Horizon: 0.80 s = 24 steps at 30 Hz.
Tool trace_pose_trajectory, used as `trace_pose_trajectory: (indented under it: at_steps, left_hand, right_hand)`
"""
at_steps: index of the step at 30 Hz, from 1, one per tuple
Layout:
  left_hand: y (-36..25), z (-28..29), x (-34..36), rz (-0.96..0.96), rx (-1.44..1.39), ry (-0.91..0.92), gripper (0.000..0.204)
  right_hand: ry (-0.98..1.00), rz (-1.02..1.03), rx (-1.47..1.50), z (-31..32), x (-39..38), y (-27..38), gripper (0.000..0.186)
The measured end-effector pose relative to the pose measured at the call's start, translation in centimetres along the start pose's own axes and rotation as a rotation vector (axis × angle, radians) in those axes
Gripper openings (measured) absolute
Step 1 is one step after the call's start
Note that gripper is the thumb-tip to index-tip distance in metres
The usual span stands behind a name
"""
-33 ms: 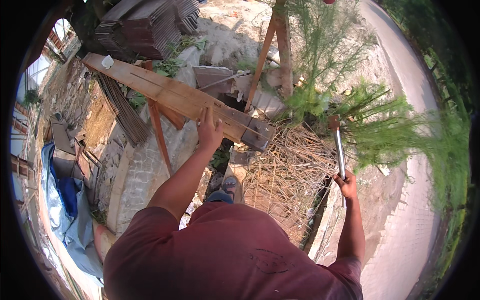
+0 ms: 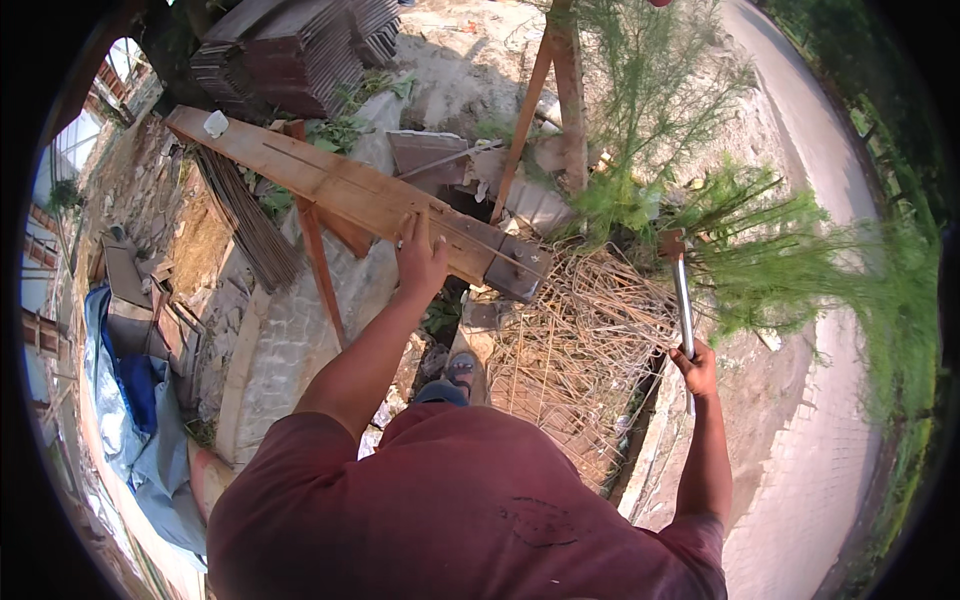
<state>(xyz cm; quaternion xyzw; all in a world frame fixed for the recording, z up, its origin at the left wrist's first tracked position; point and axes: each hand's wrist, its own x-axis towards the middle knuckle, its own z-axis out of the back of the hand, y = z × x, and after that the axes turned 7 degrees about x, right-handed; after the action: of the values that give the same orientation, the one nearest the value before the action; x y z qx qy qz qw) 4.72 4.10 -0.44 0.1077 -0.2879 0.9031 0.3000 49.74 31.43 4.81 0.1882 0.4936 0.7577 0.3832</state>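
Note:
My left hand [image 2: 421,262] rests on a long wooden plank [image 2: 350,190], its fingers stretched out and apart on the top. A thin rod [image 2: 512,262] lies along the plank's near end, over a dark plate [image 2: 517,268]; whether it runs under my fingers I cannot tell. Off to the right, my right hand [image 2: 695,368] is wrapped round the silver tubular handle [image 2: 684,300] of a long tool. The tool's rusty, block-like head [image 2: 673,242] points away from me, in front of green feathery branches [image 2: 745,225]. It is apart from the plank.
Wooden legs [image 2: 320,270] support the plank. Below its near end lies a heap of thin, tangled brown sticks [image 2: 580,340]. A bundle of long rods [image 2: 245,220] and a blue tarp [image 2: 140,420] lie left. Stacked corrugated sheets [image 2: 285,65] stand behind. A paved path [image 2: 815,420] curves along the right.
My right hand and the tool have shifted very slightly to the right. My left hand stays on the plank.

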Motion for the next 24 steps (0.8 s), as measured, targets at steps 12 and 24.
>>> trace_pose_trajectory:
  at_steps: [12, 24]
  left_hand:
    - [-0.6, 1.2, 1.5, -0.093, 0.215, 0.203, 0.058]
    - [1.5, -3.1, 5.2, 0.215, 0.243, -0.049, 0.066]
  right_hand:
    - [-0.078, 0.000, -0.243, 0.0, -1.5, -6.8, 0.035]
    - [-0.122, -0.015, -0.274, 1.4, -3.6, -7.1, 0.024]
